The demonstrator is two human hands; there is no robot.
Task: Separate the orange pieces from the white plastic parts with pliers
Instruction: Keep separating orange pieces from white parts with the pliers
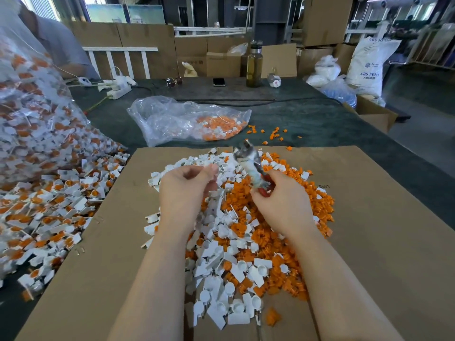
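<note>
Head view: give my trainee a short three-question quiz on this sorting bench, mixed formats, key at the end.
1. True or false: the pliers are held in the left hand.
2. Multiple choice: the mixed heap of separated pieces in front of the person lies on a) a metal tray b) a flat sheet of cardboard c) bare green table cover.
3. Fill in: the flattened clear bag beyond the cardboard holds mostly ______-coloured pieces.

Key:
1. False; the right hand grips them, tips pointing away from the person.
2. b
3. orange
</note>
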